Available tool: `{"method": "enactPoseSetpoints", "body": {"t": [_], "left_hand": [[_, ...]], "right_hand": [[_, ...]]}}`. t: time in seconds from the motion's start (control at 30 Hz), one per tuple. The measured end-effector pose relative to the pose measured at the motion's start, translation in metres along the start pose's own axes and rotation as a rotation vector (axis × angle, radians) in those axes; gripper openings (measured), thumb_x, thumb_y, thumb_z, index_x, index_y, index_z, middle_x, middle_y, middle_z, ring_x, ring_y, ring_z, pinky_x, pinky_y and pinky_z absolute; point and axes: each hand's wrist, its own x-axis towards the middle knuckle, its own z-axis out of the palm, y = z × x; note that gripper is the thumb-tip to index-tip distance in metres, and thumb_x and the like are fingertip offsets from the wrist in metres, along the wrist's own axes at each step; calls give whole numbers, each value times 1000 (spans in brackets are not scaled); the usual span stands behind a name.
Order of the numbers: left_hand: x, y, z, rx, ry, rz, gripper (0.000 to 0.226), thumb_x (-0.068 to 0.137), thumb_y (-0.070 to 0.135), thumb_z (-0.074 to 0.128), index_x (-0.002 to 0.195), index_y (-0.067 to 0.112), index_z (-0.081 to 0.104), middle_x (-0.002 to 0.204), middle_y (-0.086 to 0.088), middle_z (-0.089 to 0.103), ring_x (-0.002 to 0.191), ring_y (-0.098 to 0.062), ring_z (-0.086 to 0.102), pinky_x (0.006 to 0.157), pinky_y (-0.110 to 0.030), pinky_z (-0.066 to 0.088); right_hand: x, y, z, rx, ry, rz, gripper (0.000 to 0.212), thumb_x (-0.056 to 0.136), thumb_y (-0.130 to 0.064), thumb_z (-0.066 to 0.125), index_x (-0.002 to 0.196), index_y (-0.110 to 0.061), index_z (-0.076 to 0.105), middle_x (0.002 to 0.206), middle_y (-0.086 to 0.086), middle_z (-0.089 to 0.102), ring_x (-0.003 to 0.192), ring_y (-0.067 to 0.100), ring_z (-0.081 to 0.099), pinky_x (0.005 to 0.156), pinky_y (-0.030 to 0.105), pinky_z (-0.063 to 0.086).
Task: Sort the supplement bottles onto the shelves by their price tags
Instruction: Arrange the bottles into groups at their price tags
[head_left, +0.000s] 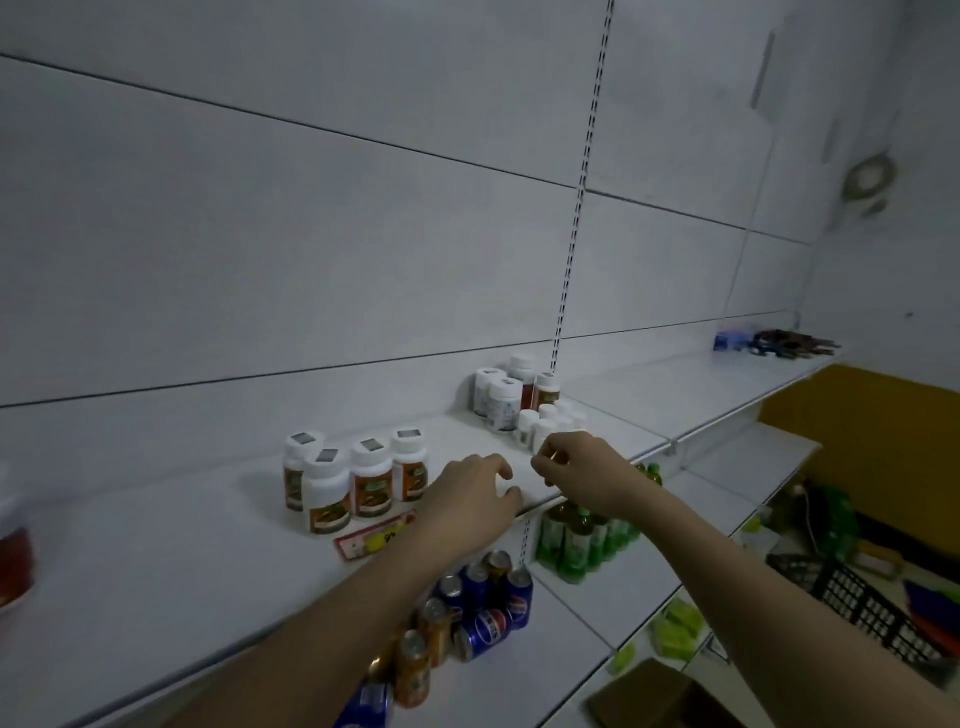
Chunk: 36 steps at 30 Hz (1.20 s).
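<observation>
Both hands are hovering over the top shelf (156, 561). Small white bottles (540, 423) are standing upright just beyond the right hand (576, 467), whose fingertips are pinched together, seemingly empty; the left hand (475, 493), fingers loosely spread, is lying farther off.

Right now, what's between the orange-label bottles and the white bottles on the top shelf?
Bare shelf between orange-label bottles and white bottles; head view.
</observation>
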Motion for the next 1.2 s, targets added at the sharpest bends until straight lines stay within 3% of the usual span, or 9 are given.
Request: {"method": "enactPoseSetpoints", "body": {"t": [0.13, 0.23, 0.33, 0.5, 0.63, 0.73, 0.93, 1.1, 1.2], "left_hand": [[48, 10, 13, 25, 42, -56, 36, 94, 41, 50, 127, 28, 54, 130, 3, 56, 114, -16, 54, 94, -35, 47], [80, 15, 22, 53, 102, -109, 38, 94, 41, 51, 130, 27, 52, 130, 3, 56, 115, -17, 54, 94, -33, 47], [103, 16, 30, 55, 164, -166, 38, 95, 40, 50, 130, 26, 53, 130, 2, 56, 115, -17, 53, 94, -33, 46], [135, 19, 32, 76, 259, -304, 37, 95, 38, 51, 129, 23, 54, 129, -1, 57, 115, -19, 54, 94, -33, 45], [144, 21, 36, 77, 333, -391, 37, 95, 37, 51, 129, 23, 54, 128, 0, 56, 113, -17, 53, 87, -26, 40], [147, 17, 37, 89, 358, -452, 37, 95, 36, 52, 129, 22, 54, 128, 0, 56, 113, -17, 53, 86, -24, 38], [163, 15, 38, 17, 455, -470, 37, 93, 36, 57, 128, 23, 54, 122, 2, 59, 103, -13, 55, 87, -25, 43], [185, 23, 44, -102, 467, -479, 50, 89, 42, 64, 132, 22, 49, 126, 1, 58, 106, -16, 57, 92, -31, 48], [205, 31, 39, -159, 452, -495, 59, 86, 45, 66, 135, 19, 47, 130, -1, 57, 109, -17, 55, 92, -32, 47]], "right_hand": [[49, 33, -29, 84, 60, -73, 20, 98, -31, 53, 95, -15, 65, 91, 5, 69, 79, 21, 65, 61, 30, 51], [95, 56, -46, 149, 104, -151, 16, 96, -24, 54, 90, -16, 66, 86, 5, 69, 80, 27, 67, 70, 43, 58], [143, 71, -53, 225, 99, -241, 15, 96, -25, 54, 91, -18, 67, 86, 3, 69, 78, 24, 67, 75, 46, 59], [199, 79, -55, 303, 14, -390, 15, 97, -23, 53, 95, -17, 67, 90, -3, 66, 80, 19, 63, 59, 31, 53], [227, 83, -54, 325, -69, -469, 15, 96, -22, 54, 97, -16, 68, 89, -4, 68, 87, 20, 64, 74, 32, 54], [244, 83, -55, 332, -113, -494, 15, 95, -24, 54, 94, -18, 68, 88, -3, 70, 86, 23, 66, 78, 40, 56], [266, 93, -51, 370, -113, -493, 15, 96, -21, 54, 93, -15, 67, 89, 2, 70, 81, 22, 66, 65, 30, 54], [278, 105, -55, 339, -9, -475, 16, 96, -18, 52, 101, -13, 67, 102, 1, 66, 88, 19, 60, 70, 28, 45], [288, 104, -65, 341, 27, -463, 12, 96, -17, 53, 99, -15, 64, 103, 3, 65, 77, 16, 59, 65, 27, 45]]}}
